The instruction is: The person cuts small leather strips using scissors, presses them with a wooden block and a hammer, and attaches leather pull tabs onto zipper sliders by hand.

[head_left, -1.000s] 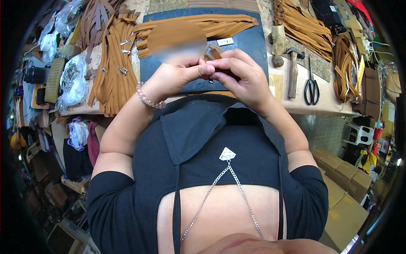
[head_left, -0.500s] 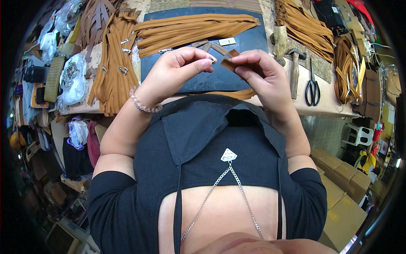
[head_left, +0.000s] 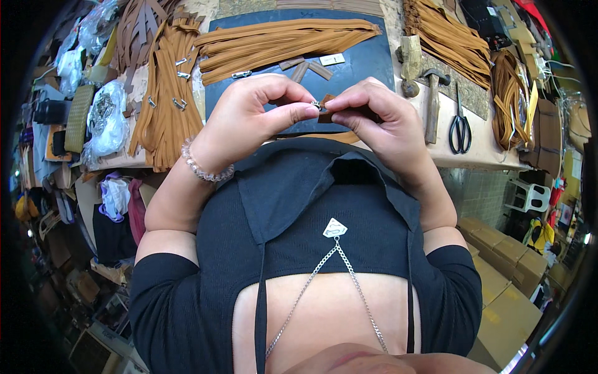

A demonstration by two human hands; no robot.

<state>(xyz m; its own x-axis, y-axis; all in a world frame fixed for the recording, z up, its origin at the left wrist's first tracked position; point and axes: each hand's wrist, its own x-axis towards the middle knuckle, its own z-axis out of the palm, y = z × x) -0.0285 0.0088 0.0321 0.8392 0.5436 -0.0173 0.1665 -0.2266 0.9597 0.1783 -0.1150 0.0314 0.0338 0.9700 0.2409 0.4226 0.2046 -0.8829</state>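
Note:
My left hand (head_left: 265, 109) pinches a small silver zipper slider (head_left: 317, 105) between thumb and forefinger. My right hand (head_left: 380, 112) is closed on the end of a brown zipper tape (head_left: 327, 100), whose tip meets the slider. How far the tape sits in the slider is too small to tell. Both hands are over a dark blue board (head_left: 249, 100). Along its front edge, by my apron, lies a tan strip (head_left: 336, 137). Beyond my hands a bundle of tan zipper tapes (head_left: 280, 47) stretches across the board, with a silver slider (head_left: 242, 74) beside it.
Short brown strips (head_left: 299, 72) and a small white block (head_left: 332, 59) lie on the board. More tan tapes (head_left: 165, 106) with metal sliders hang at the left table edge. A hammer (head_left: 433, 103), black scissors (head_left: 460, 128) and a wooden mallet (head_left: 410, 65) lie at the right.
My hands have come together, bringing the tape end against the slider. Before, a gap lay between them and two tape ends stuck out of my right fingers.

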